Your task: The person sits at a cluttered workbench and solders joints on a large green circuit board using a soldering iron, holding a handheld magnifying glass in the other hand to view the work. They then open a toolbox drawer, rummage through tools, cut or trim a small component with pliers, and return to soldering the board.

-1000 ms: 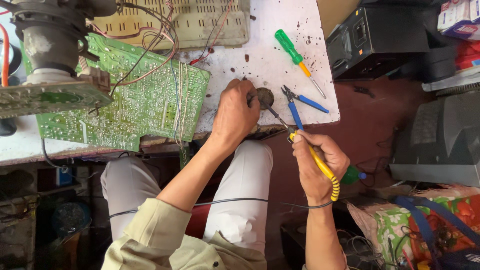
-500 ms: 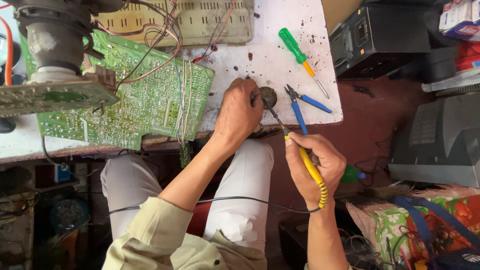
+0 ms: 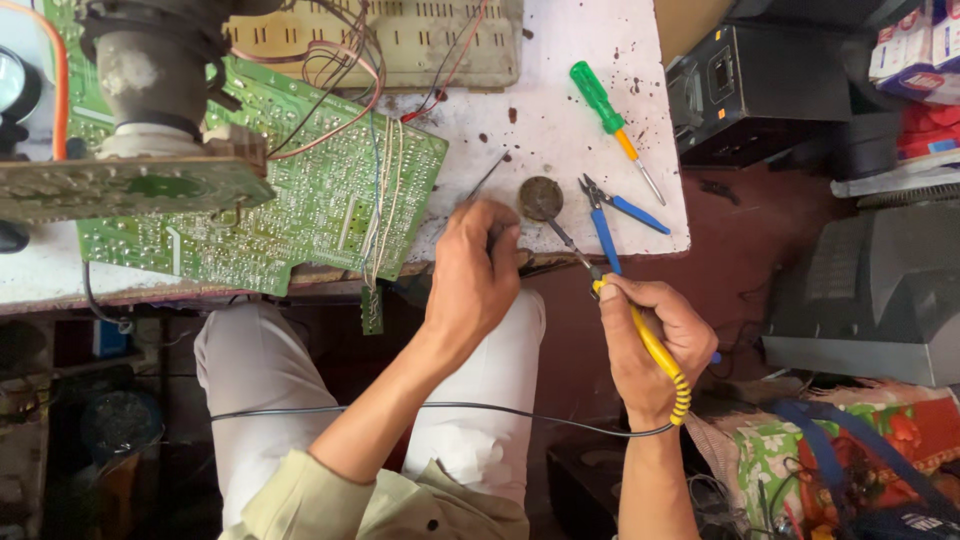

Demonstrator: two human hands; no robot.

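Right hand point(image 3: 655, 340) clenched around yellow soldering iron point(image 3: 640, 335), tip set in round tin point(image 3: 541, 197) on white bench point(image 3: 560, 110). Left hand point(image 3: 475, 265) pinched on thin wire point(image 3: 484, 180), rested at bench edge beside tin. Blue pliers point(image 3: 607, 215) just right of tin; green screwdriver point(image 3: 610, 118) above. Green circuit board point(image 3: 300, 200) left of hand, wires across it.

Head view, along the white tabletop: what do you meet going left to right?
Green circuit board → left hand holding a thin probe → round tin → blue-handled pliers → green screwdriver. The right hand, below the table edge, holds a yellow soldering iron.
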